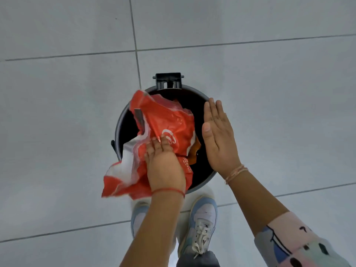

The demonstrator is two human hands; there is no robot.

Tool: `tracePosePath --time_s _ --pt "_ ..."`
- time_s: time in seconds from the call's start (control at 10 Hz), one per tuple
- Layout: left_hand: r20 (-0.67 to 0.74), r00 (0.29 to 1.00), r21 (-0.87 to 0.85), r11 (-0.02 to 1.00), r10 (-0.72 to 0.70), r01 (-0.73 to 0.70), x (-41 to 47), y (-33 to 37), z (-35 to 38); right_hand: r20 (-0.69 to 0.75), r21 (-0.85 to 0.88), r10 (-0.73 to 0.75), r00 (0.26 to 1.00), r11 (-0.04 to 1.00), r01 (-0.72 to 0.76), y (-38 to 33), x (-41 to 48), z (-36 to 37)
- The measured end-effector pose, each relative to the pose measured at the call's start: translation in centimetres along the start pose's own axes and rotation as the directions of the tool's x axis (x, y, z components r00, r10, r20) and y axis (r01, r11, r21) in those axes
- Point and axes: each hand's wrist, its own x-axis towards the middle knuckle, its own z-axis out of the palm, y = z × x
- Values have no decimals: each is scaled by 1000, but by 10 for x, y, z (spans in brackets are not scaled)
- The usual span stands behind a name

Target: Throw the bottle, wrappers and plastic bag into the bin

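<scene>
A round dark bin [204, 97] stands on the floor below me, its lid off or swung back. A crumpled red and white plastic bag [165, 120] lies across the bin's mouth and hangs over its left rim. My left hand [163, 164] presses down on the bag's near part, fingers curled into the plastic. My right hand [219, 139] hovers flat over the bin's right rim, fingers straight and together, holding nothing. An orange wrapper [193, 153] shows inside the bin under the bag. No bottle is visible.
Grey floor tiles [269, 74] surround the bin on all sides. A black hinge bracket [168, 80] sits at the bin's far rim. My two feet in light blue and white sneakers [202, 222] stand just in front of the bin.
</scene>
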Motion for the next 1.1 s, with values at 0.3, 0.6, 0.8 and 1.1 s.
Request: tracePosePath --time_s 0.3,0.6,0.8,1.1 --pt "155 987 -74 996 -33 44 36 0 59 -30 -24 -13 999 1000 12 0 -1 2" --pt "223 975 -155 987 6 30 45 -1 52 -25 -253 -45 999 967 37 1 0 5" --pt "-34 976 -50 975 214 -216 19 2 2 97 -487 -130 987 858 161 -19 -8 1" --pt "-486 803 126 937 344 -325 -13 21 -147 -103 -447 -232 967 879 163 -125 13 -96"
